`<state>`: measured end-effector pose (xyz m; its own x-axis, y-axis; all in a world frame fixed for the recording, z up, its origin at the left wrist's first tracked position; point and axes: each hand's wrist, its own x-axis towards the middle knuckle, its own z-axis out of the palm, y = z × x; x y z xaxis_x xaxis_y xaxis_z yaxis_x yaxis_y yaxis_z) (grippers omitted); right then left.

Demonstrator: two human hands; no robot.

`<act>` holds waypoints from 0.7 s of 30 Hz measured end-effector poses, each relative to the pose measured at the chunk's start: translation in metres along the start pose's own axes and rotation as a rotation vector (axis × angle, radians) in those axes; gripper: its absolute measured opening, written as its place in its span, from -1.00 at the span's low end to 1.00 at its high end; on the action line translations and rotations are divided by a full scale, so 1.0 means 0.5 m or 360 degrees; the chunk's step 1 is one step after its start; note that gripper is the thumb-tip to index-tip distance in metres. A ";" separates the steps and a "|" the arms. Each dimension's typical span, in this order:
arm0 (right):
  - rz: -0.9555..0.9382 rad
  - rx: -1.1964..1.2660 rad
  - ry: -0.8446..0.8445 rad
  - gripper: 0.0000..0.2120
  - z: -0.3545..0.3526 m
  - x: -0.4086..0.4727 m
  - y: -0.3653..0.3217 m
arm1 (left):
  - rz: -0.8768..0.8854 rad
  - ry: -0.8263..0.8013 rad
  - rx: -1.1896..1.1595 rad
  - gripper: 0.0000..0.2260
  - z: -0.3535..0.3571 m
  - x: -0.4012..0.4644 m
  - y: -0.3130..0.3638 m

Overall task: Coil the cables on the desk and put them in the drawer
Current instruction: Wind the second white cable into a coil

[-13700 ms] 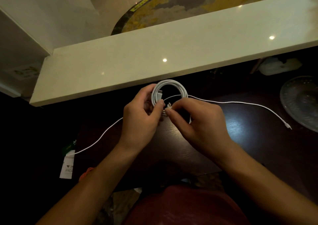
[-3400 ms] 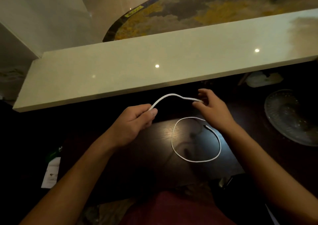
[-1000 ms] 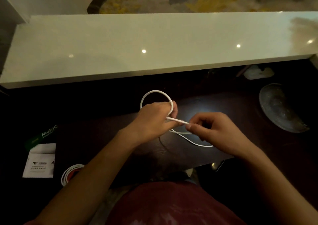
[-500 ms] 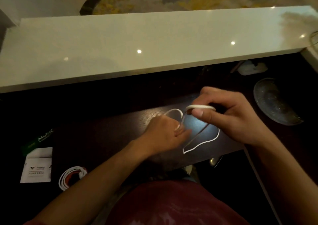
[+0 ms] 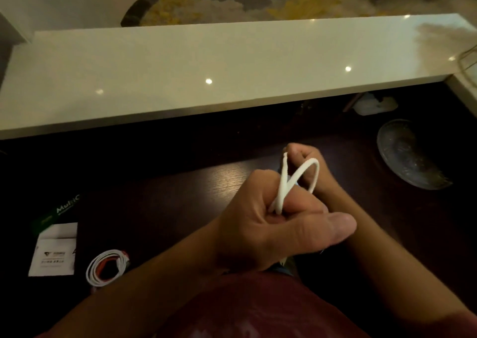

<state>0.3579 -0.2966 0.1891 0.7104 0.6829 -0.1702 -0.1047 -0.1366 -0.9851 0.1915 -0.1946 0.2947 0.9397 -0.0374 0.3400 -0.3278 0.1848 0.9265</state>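
A thin white cable [image 5: 284, 182] is gathered into small loops above the dark wooden desk [image 5: 201, 182]. My left hand [image 5: 271, 224] is in front and grips the bunched loops between its curled fingers, with the thumb sticking out to the right. Just behind it, my right hand [image 5: 302, 159] is curled around the cable's upper end, and one loop arcs over its knuckles. A second cable [image 5: 108, 266], white with orange inside, lies coiled at the lower left in a dark area. The drawer itself cannot be made out.
A pale stone counter [image 5: 206, 66] overhangs the back of the desk. A glass dish [image 5: 407, 154] sits at the right with a white object [image 5: 374, 104] behind it. A white card [image 5: 55, 252] and a green-labelled box [image 5: 64, 208] lie at the left.
The wide loop that hung over the desk is now drawn up into small loops in my left hand. Both hands have come together and the left hand has risen toward the camera.
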 end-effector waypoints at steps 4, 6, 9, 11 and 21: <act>0.0230 -0.0118 0.0160 -0.29 0.000 -0.023 0.055 | 0.0108 0.0135 -0.0122 -0.57 -0.010 -0.001 0.005; 0.0375 -0.0203 0.0081 -0.39 0.000 -0.034 0.066 | 0.0114 0.0243 -0.0131 -0.60 -0.023 0.003 -0.004; 0.0397 -0.0352 -0.0098 -0.60 0.004 -0.054 0.074 | 0.0042 0.0374 0.0036 -0.55 -0.050 0.010 -0.040; 0.0368 -0.0186 -0.0255 -0.59 0.011 -0.069 0.065 | -0.0081 0.0409 0.0181 -0.53 -0.069 0.016 -0.064; 0.0136 0.0066 -0.0622 -0.73 0.031 -0.108 -0.075 | -0.0236 0.0340 0.0940 -0.72 -0.124 0.022 -0.126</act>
<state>0.3127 -0.3175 0.2348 0.3803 0.8930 -0.2406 -0.1859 -0.1810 -0.9658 0.2286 -0.1457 0.2301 0.9579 0.1868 0.2181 -0.1339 -0.3810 0.9148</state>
